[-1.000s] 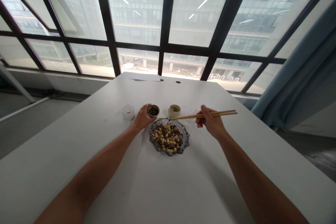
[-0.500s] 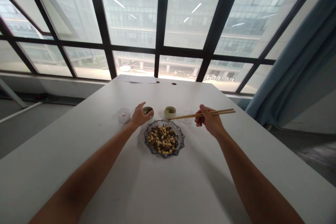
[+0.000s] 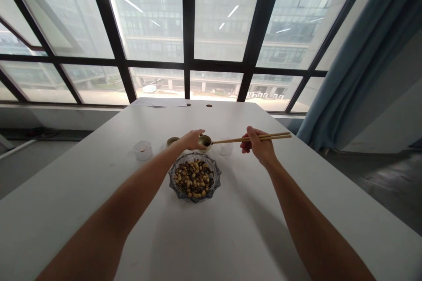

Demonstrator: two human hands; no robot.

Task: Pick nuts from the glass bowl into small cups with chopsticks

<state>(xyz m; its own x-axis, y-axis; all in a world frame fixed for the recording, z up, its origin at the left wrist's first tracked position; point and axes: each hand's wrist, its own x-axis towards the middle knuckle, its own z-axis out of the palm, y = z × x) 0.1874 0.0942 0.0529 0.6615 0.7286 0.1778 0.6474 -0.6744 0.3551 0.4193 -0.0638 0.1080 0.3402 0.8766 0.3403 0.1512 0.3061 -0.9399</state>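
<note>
My left hand (image 3: 194, 140) is curled around a small round cup (image 3: 205, 141), fingers on its far side and thumb at its near side. The cup's dark interior faces me. My right hand (image 3: 259, 144) holds a pair of wooden chopsticks (image 3: 232, 140), which point left. Their tips meet at the cup's right side, with a tiny dark piece, perhaps a seed, at the end. A second small cup (image 3: 172, 141) stands behind my left wrist, partly hidden. Nearer to me sits a scalloped glass bowl (image 3: 216, 180) of mixed nuts and dark seeds (image 3: 194, 178).
A clear plastic container (image 3: 143, 151) with a small bit inside stands left of my forearm. Another clear container (image 3: 226, 147) lies under the chopsticks. Papers (image 3: 160, 102) rest at the white table's far edge, before the windows. A blue curtain (image 3: 332, 74) hangs at right.
My left hand has moved right, from the left cup to the right one, and closed around it. The chopstick tips stay beside that cup. The view has shifted slightly.
</note>
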